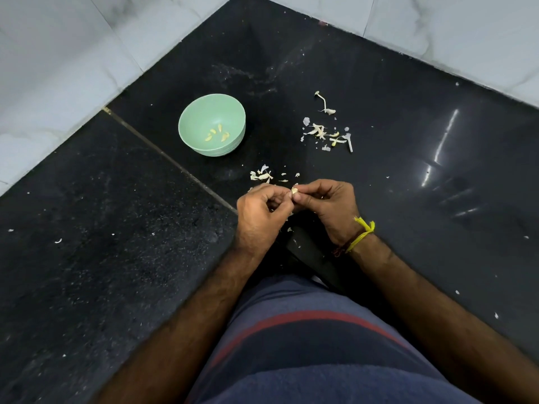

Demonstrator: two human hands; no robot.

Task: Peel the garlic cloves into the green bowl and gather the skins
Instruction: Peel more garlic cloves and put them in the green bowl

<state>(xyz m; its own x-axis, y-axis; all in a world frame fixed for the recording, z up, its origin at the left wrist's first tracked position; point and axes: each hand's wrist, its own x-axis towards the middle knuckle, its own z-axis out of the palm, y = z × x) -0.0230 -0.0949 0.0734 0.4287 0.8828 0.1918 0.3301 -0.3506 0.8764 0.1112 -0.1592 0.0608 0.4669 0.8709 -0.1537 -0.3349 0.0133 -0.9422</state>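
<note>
A pale garlic clove (pixel 295 191) is pinched between the fingertips of both hands over the black counter. My left hand (pixel 261 212) and my right hand (pixel 328 208) meet at it, fingers curled. The green bowl (pixel 192 121) stands further back on the left, with several peeled cloves (pixel 217 134) on its bottom. Loose skins (pixel 262 175) lie just beyond my hands. A bigger scatter of skins and stems (pixel 326 134) lies to the right of the bowl.
The black stone counter (pixel 116 258) sits in a corner of white marbled wall tiles (pixel 73 53). A seam runs diagonally across the counter on the left. Tiny skin flakes dot the surface. A yellow thread is tied round my right wrist.
</note>
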